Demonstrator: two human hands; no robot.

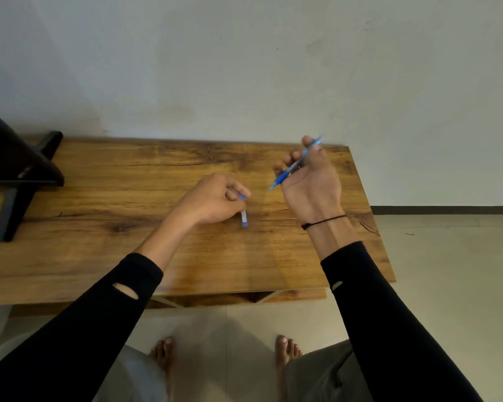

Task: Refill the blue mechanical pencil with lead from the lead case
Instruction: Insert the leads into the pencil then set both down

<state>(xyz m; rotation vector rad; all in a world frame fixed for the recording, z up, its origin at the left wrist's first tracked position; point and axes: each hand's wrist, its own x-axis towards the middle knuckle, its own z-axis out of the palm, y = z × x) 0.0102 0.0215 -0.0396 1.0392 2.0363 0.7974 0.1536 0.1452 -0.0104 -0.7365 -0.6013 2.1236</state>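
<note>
My right hand (312,181) is raised over the right part of the wooden table (128,198) and holds the blue mechanical pencil (294,165) slanted, its tip pointing down-left and its cap end up past my fingers. My left hand (212,200) hovers low over the table's middle with fingers curled, pinching a small blue piece (241,197) at its fingertips. Just below that hand the small blue-and-white lead case (244,219) lies on the tabletop. Whether the left hand touches the case I cannot tell.
A black stand with angled legs (18,175) occupies the table's far left. A pale wall runs right behind the table. The table's right edge (372,216) drops to a tiled floor, and my bare feet (163,355) show below the front edge.
</note>
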